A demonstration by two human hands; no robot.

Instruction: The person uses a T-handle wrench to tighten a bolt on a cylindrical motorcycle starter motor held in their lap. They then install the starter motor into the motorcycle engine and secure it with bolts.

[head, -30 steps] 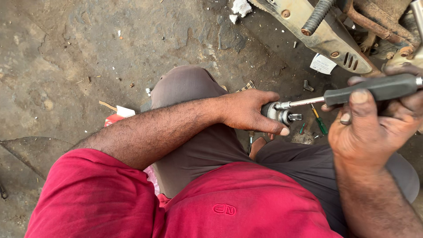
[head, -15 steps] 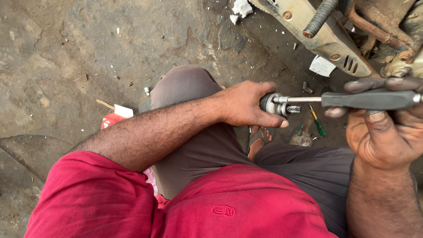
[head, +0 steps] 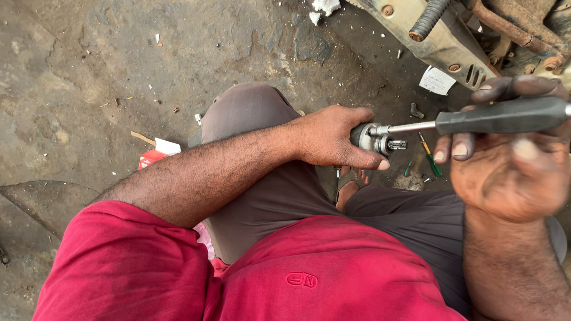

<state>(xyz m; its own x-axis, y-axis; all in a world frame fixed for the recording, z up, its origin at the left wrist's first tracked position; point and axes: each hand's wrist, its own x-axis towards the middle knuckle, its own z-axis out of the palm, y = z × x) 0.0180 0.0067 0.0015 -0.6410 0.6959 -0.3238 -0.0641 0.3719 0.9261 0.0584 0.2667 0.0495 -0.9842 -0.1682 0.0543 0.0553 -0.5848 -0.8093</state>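
Since half a second ago the right hand [head: 505,172] has tilted its tool slightly and shifted a little lower in the head view, while the left hand [head: 333,139] has barely moved over the knee.

Ground is rough, stained concrete floor [head: 89,71], cracked and dusty, with scraps of white paper [head: 437,80] and a red-and-white carton [head: 156,153] lying on it. At the top right sits a rusty, beige-painted machine frame [head: 446,35] with bolts and a coiled spring. Small green-handled screwdrivers [head: 429,156] lie on the floor just beyond the knees.

A screwdriver [head: 493,117] with a dark grey handle runs almost level across the view, its long axis left to right, rising a touch toward the right; the bare metal shaft points left into a small cylindrical metal part [head: 375,138]. That part is held above the person's lap, between the two hands, its short splined stub pointing right.

Left forearm reaches diagonally from the lower left, the left hand closed around the metal part, thumb along its underside. Right hand comes up from the lower right, palm toward the camera and blurred, fingers wrapped over the screwdriver handle, clamped on it. The person wears a red shirt [head: 178,279] and grey-brown trousers [head: 279,190]
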